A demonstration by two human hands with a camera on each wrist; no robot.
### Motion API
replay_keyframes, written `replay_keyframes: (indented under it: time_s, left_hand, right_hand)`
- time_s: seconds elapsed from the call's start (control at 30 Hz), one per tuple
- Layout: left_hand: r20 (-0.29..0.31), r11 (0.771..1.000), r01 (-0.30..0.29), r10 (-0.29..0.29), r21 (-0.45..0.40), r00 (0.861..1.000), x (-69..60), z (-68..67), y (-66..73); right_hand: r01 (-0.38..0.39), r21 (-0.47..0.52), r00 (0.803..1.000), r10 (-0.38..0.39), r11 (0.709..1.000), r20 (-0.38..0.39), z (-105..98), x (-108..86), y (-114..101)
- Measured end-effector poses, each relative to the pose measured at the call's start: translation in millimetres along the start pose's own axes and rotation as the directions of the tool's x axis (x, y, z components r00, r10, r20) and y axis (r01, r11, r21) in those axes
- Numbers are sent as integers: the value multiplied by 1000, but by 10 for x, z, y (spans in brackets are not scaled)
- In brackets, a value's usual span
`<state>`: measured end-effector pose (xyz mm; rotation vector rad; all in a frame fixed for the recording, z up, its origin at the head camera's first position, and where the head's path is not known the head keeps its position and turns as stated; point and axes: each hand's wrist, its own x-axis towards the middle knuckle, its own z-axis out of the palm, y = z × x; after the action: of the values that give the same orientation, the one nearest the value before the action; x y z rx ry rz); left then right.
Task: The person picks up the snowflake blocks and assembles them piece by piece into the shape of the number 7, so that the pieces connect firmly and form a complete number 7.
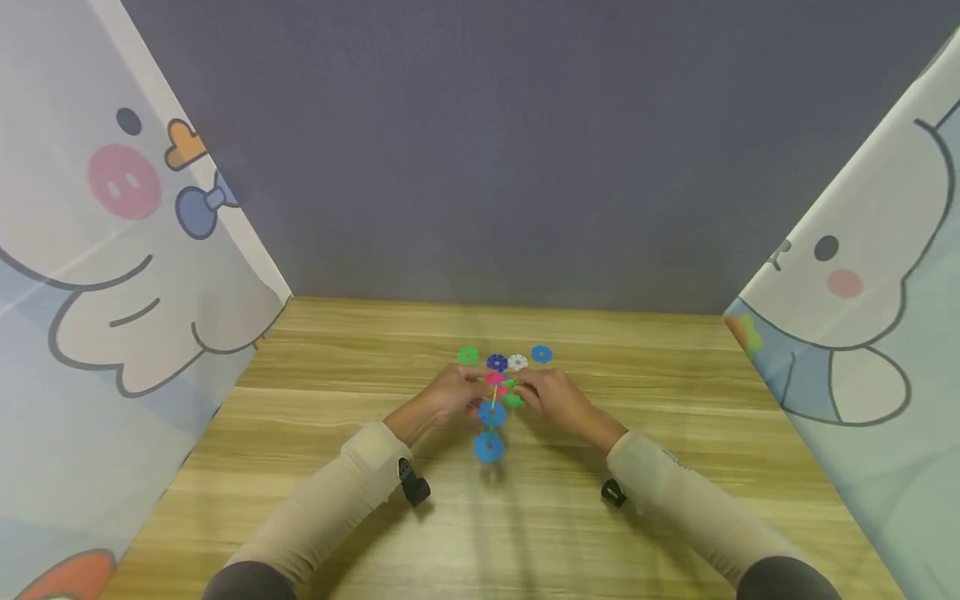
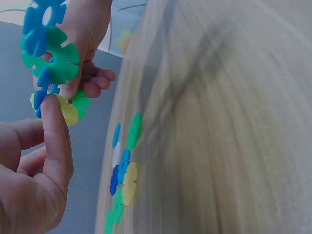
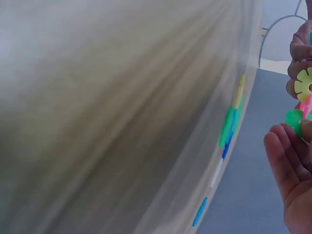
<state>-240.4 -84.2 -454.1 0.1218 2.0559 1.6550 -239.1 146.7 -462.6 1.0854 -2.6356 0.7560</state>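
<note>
Between the two hands, above the table, is a chain of joined notched discs in blue, green, yellow and pink. My left hand [image 1: 453,390] pinches it on the left; in the left wrist view that hand's [image 2: 39,165] fingertips meet a blue disc [image 2: 41,95] beside a yellow disc [image 2: 69,111]. My right hand [image 1: 557,397] pinches a green disc [image 3: 294,122] at the other side, next to a pink piece [image 3: 305,106]. Two light blue discs, an upper one [image 1: 492,413] and a lower one [image 1: 489,447], extend from the chain towards the body.
Loose discs lie on the wooden table [image 1: 525,533] beyond the hands: green [image 1: 467,356], dark blue [image 1: 497,362], white [image 1: 517,362] and blue [image 1: 542,354]. A grey panel [image 1: 495,167] stands behind, with printed panels at both sides.
</note>
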Motion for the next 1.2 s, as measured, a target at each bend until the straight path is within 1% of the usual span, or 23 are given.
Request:
replay_keyframes:
  time_s: [0.1, 0.23, 0.3, 0.47, 0.53, 0.7, 0.93, 1.03, 1.13, 1.2]
  left_hand:
    - [5, 1000, -11, 11, 10, 1000, -1, -27, 18]
    - [-1, 1000, -19, 19, 2, 1000, 13, -61, 12]
    - [-6, 1000, -18, 18, -5, 1000, 21, -78, -2]
    - [13, 1000, -16, 17, -9, 1000, 26, -91, -40]
    - [25, 1000, -13, 13, -8, 1000, 19, -86, -47]
    - [28, 999, 5, -3, -47, 1000, -1, -74, -42]
    - [49, 998, 4, 0, -66, 999, 10, -67, -62]
    - [38, 997, 12, -10, -71, 999, 17, -42, -71]
    - [20, 997, 24, -22, -71, 1000, 10, -15, -68]
    - [17, 997, 29, -28, -69, 999, 4, -6, -67]
  right_hand:
    - [-40, 24, 999, 40, 999, 30, -38, 17, 23]
    - [-82, 41, 995, 80, 996, 54, -98, 35, 74]
    - [-101, 46, 993, 98, 994, 59, -121, 49, 114]
    - [-145, 46, 989, 143, 988, 42, -178, 103, 208]
    - [-162, 33, 986, 161, 986, 35, -203, 129, 236]
    - [-194, -29, 981, 194, 981, 25, -235, 197, 327]
    - [-257, -48, 964, 260, 965, 62, -255, 262, 519]
    - [-279, -71, 955, 284, 958, 86, -269, 293, 590]
    - [-305, -99, 940, 316, 947, 127, -275, 319, 643]
    - [-308, -121, 933, 325, 944, 153, -270, 329, 678]
